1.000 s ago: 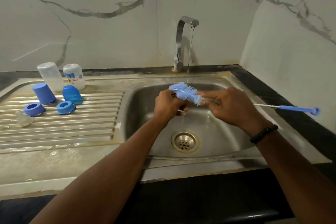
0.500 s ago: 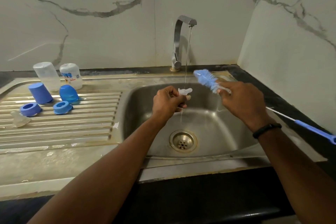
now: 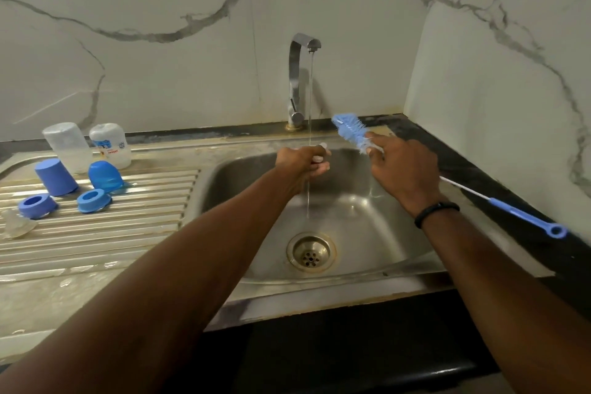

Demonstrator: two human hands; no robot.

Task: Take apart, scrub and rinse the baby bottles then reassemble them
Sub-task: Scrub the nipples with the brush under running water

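Under tap stream, left hand grips mostly hidden teat.

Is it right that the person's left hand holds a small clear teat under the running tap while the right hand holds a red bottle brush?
Not quite: the head view shows the bottle brush in the right hand is blue, not red. The left hand does hold a small clear teat under the running tap.

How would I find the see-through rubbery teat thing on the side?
Start at the ribbed draining board left of the sink basin. At its far-left edge, in front of the left blue ring, lies the clear teat. It alone there is colourless and soft-looking.
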